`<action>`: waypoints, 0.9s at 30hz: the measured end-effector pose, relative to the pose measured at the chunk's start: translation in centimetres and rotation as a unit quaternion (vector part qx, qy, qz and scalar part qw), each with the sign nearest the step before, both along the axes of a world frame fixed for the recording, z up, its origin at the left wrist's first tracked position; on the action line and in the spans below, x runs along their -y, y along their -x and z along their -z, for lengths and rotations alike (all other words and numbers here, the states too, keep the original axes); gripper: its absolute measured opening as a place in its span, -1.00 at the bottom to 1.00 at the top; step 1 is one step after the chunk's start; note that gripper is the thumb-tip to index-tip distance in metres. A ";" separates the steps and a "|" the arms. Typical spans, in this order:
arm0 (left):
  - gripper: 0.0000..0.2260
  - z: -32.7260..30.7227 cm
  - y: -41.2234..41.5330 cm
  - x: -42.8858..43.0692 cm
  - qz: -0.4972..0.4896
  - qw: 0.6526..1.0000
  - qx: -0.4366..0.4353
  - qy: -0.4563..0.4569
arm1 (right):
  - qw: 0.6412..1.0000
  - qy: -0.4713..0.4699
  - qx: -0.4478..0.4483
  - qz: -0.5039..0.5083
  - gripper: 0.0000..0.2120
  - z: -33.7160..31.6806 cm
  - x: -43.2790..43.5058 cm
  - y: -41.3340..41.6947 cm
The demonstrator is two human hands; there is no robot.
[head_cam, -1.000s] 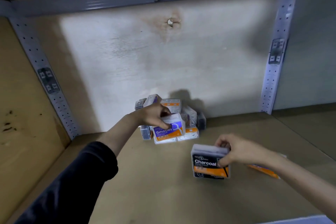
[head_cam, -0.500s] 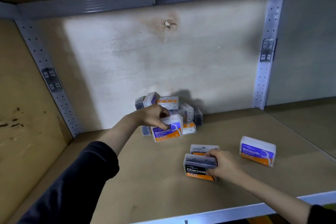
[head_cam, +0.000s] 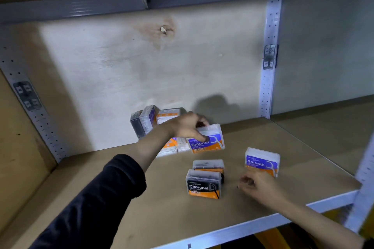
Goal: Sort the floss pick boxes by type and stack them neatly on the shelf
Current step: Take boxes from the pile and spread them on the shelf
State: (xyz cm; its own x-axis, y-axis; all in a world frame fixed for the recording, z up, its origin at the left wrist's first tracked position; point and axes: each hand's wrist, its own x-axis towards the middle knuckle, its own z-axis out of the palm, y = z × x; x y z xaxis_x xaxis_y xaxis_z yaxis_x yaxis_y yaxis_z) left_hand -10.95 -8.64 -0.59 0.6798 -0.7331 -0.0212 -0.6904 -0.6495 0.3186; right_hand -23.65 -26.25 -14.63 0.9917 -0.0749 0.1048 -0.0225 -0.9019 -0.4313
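My left hand (head_cam: pixel 187 127) grips a purple-and-orange "Smooth" box (head_cam: pixel 210 139) by its top, just right of a jumbled pile of boxes (head_cam: pixel 153 121) against the back wall. Near the front stands a black "Charcoal" box (head_cam: pixel 203 184), with a second dark box (head_cam: pixel 208 164) right behind it. Another "Smooth" box (head_cam: pixel 262 161) stands alone to the right. My right hand (head_cam: pixel 261 188) hovers between the Charcoal box and that Smooth box, fingers loosely curled, holding nothing.
The wooden shelf board (head_cam: pixel 121 198) has a grey metal front rail (head_cam: pixel 242 226). Perforated uprights (head_cam: pixel 269 79) stand at the back right and back left. Another shelf bay continues to the right.
My right hand let go of the Charcoal box in front of the other dark box and drew back to the right. My left hand carried its Smooth box rightwards, away from the pile.
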 end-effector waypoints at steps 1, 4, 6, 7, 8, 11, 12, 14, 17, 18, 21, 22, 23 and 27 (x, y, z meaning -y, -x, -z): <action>-0.66 0.2 0.2 1.2 0.013 1.000 0.003 0.005 | 1.000 0.000 -0.009 0.002 -0.70 0.5 0.4 0.7; -0.65 0.9 1.1 4.7 0.047 0.999 0.000 0.001 | 1.000 -0.011 -0.027 -0.004 -0.58 2.3 0.7 2.2; -0.65 1.5 1.9 6.8 0.073 0.997 0.000 -0.021 | 0.999 -0.016 -0.038 -0.003 -0.49 3.3 0.2 3.0; -0.65 1.9 2.2 7.8 0.089 0.996 0.005 -0.030 | 0.999 -0.012 -0.039 -0.004 -0.41 3.7 -0.1 3.3; -0.65 2.3 2.5 8.6 0.105 0.994 0.010 -0.039 | 1.000 -0.015 -0.025 -0.004 -0.23 4.0 -0.5 3.6; -0.64 3.7 3.3 10.8 0.135 0.989 0.006 -0.068 | 1.000 -0.014 -0.004 0.007 0.29 6.1 -0.1 3.4; -0.64 4.1 3.6 11.4 0.142 0.987 0.004 -0.076 | 1.000 -0.011 -0.001 0.017 0.29 6.3 0.0 3.4; -0.63 5.0 4.2 12.6 0.151 0.985 -0.002 -0.084 | 0.999 -0.004 0.009 0.031 0.19 6.3 -0.3 3.3; -0.60 6.1 5.2 14.3 0.160 0.983 -0.012 -0.093 | 0.999 -0.012 0.025 0.036 0.05 6.0 -0.6 3.3; -0.59 6.4 5.5 14.8 0.167 0.981 -0.006 -0.097 | 0.999 -0.009 0.032 0.032 -0.01 6.0 -0.7 3.3; -0.60 7.2 6.4 16.0 0.186 0.977 0.022 -0.100 | 0.998 0.027 0.028 0.039 -0.18 5.7 -0.5 3.5; -0.60 7.5 6.5 16.2 0.188 0.976 0.026 -0.103 | 0.998 0.043 0.040 0.039 -0.19 5.8 -0.6 3.7; -0.60 7.8 6.6 16.5 0.188 0.976 0.028 -0.108 | 0.998 0.044 0.035 0.037 -0.19 5.7 -0.6 3.9; -0.60 8.6 6.6 16.9 0.183 0.976 0.025 -0.116 | 0.999 -0.007 0.029 0.014 0.00 5.8 -0.5 3.6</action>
